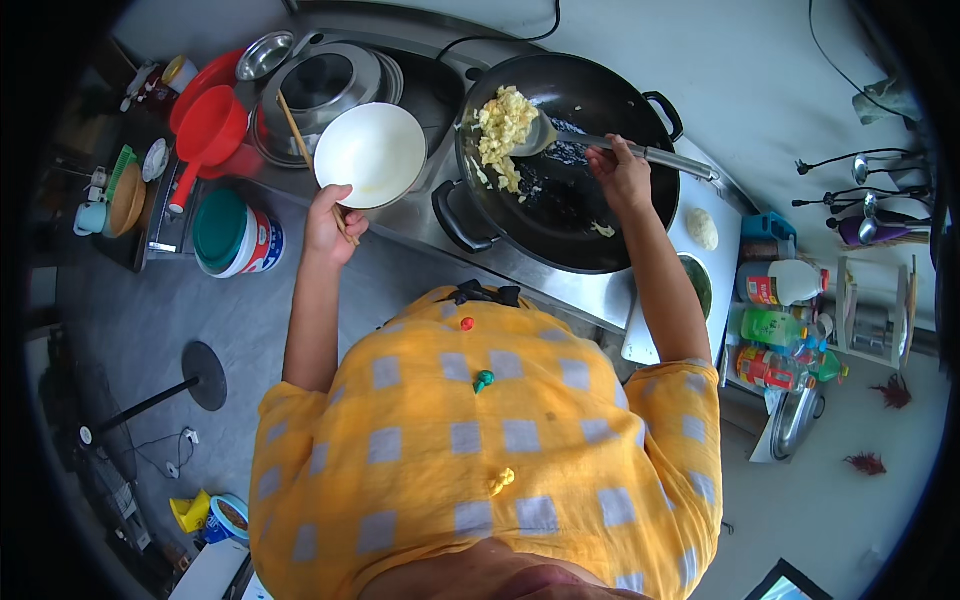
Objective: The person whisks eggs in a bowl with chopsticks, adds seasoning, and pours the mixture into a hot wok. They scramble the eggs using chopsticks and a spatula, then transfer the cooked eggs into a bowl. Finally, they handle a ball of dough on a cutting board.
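My left hand (pixel 332 229) holds a white bowl (pixel 371 156) by its rim, together with wooden chopsticks (pixel 295 131) that pass behind the bowl's left side. The inside of the bowl faces up and shows a faint yellowish trace. My right hand (pixel 621 171) grips the metal handle of a spatula (pixel 536 136) over a large black wok (pixel 570 217). Cooked scrambled egg (pixel 506 124) is heaped at the wok's left side, touching the spatula's head. A small scrap of egg lies near the wok's lower edge.
Left of the wok are a lidded metal pot (pixel 319 82), a red plastic dipper (pixel 211 127) and a green-lidded tub (pixel 221 229). On the right are a ball of dough (pixel 702 229), a bowl of something green (pixel 696 285) and several bottles (pixel 772 326). Ladles (pixel 862 169) hang on the wall.
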Action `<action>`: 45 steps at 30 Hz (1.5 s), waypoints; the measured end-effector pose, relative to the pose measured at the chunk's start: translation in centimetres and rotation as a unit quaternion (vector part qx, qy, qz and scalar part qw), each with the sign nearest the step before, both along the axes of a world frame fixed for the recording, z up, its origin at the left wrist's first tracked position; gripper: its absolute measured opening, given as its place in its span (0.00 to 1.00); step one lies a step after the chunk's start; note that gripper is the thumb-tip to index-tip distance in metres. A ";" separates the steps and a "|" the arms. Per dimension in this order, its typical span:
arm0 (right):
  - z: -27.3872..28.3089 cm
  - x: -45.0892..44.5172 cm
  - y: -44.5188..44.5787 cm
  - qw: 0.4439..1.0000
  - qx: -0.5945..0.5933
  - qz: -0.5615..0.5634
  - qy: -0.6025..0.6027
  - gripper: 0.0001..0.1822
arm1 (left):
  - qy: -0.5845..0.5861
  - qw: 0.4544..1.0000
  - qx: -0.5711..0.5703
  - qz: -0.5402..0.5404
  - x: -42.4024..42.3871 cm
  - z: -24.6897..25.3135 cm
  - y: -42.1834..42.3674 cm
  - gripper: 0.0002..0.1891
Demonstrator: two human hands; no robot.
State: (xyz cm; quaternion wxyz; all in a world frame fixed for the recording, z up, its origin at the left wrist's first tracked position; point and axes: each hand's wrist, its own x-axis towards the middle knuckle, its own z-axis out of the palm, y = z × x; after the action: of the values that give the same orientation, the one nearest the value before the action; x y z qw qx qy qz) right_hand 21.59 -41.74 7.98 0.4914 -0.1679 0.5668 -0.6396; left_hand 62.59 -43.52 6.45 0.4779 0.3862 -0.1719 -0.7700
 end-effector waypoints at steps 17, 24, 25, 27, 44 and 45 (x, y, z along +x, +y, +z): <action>7.0 -2.3 2.5 0.994 -0.110 0.012 -0.011 0.12 | -0.031 0.996 0.000 -0.087 -4.0 5.6 -2.1 0.11; 14.6 2.6 3.3 0.970 -0.174 0.070 0.158 0.13 | -0.042 0.991 -0.031 -0.122 -7.1 7.5 -2.9 0.09; 15.0 3.8 3.2 0.962 -0.181 0.083 0.185 0.13 | -0.026 0.990 -0.007 -0.142 -7.2 7.6 -3.1 0.08; 15.3 6.1 3.5 0.940 -0.204 0.123 0.243 0.15 | -0.012 0.989 0.010 -0.148 -7.7 7.6 -3.1 0.08; 11.8 -2.2 3.1 0.967 -0.193 0.023 0.166 0.15 | 0.043 0.991 -0.002 -0.128 -5.5 5.7 -2.4 0.09; 10.1 -3.9 2.8 0.969 -0.167 0.012 0.181 0.14 | 0.046 0.990 -0.008 -0.130 -4.9 5.1 -2.5 0.11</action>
State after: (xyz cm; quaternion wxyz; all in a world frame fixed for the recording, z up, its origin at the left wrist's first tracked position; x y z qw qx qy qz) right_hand 17.74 -38.94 18.12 0.3536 -0.3675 0.5293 -0.6781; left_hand 57.72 -46.05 11.55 0.3840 0.3208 -0.2048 -0.8413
